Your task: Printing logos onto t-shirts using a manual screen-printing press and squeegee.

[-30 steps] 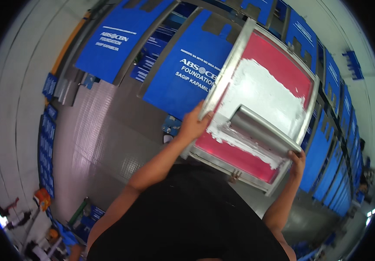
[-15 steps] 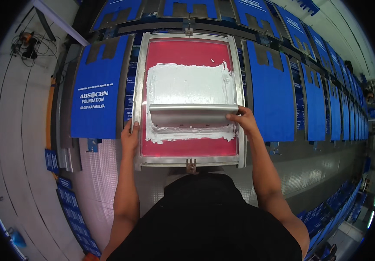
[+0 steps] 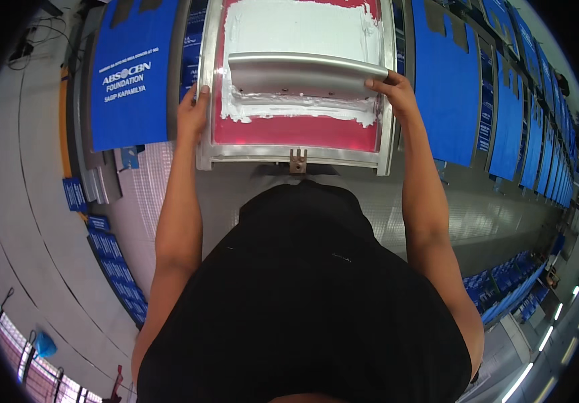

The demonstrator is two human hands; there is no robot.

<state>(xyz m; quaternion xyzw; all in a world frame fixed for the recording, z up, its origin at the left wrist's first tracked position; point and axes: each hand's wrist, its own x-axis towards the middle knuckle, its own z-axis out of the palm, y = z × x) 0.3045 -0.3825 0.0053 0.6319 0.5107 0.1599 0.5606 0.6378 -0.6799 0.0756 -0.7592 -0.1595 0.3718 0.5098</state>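
Counter (image 3: 437, 201): blue bags in a row | screen frame (image 3: 389, 101) flat before me, white ink on red mesh | squeegee (image 3: 303, 72) across it | my left hand (image 3: 193, 111) clasps frame's left rail | my right hand (image 3: 391, 91) pinches squeegee's right end.

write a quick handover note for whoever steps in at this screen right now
Left hand: gripping the left rail of the metal screen frame.
Right hand: holding the right end of the metal squeegee, which lies across the pink mesh.
White ink covers the mesh above the squeegee, with a ridge just below it.
Done: a printed blue bag lies left.
Left: plain blue bags to the right.
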